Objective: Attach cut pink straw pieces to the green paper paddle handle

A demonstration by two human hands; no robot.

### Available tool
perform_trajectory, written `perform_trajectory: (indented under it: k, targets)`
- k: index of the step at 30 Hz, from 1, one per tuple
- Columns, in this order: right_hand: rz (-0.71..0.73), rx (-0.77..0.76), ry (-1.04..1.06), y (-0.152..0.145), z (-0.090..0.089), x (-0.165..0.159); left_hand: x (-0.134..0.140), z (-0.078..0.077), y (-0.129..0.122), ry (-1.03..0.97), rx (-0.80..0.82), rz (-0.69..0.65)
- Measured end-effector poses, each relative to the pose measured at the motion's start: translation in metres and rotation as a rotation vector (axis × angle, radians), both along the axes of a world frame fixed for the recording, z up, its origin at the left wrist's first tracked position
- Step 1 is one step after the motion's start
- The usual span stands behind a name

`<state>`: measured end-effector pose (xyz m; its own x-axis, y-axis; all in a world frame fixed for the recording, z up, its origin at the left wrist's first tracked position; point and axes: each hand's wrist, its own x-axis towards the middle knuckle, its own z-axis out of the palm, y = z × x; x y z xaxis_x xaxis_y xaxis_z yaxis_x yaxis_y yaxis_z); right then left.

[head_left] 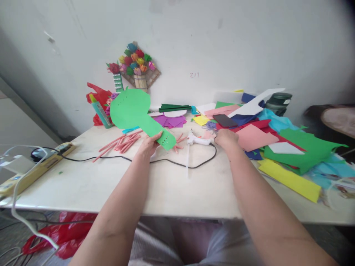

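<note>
My left hand (151, 145) is closed on the lower end of a large green paper cutout (131, 109), which has a broad rounded head, a straight stem and small holes near both ends. The cutout is raised above the table. Over to the right, my right hand (226, 138) reaches down beside the handle of a white glue gun (200, 140). Its fingers are bent together, and what they hold, if anything, is hidden. A translucent stick (188, 162) lies below the glue gun. Pink rolled paper sticks (122, 143) are scattered near my left hand.
Coloured paper and felt sheets (296, 147) crowd the right side, with a phone (224, 120) among them. A black cord (172, 161) crosses the table (111, 184) towards a power strip (36, 168). Behind stand a glue bottle (100, 112) and a paper flower bouquet (138, 61).
</note>
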<state>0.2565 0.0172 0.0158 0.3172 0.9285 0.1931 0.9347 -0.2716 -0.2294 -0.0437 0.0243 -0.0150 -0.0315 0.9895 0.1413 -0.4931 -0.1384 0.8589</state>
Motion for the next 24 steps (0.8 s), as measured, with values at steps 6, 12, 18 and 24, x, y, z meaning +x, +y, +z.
perform_trajectory:
  k: [6, 12, 18, 24]
  targets:
    - [-0.069, -0.023, -0.053, -0.008, 0.013, 0.002, -0.002, 0.0, -0.002, -0.075, -0.013, -0.037]
    - [0.023, 0.121, 0.055, -0.015, 0.016, -0.008, -0.003, 0.004, -0.009, -0.061, 0.043, -0.123]
    - [0.041, 0.159, 0.184, -0.017, 0.015, -0.015, -0.006, 0.005, -0.009, -0.057, 0.075, -0.09]
    - [0.319, 0.34, 0.206, -0.022, 0.011, -0.039, -0.008, 0.003, -0.005, -0.057, 0.087, -0.107]
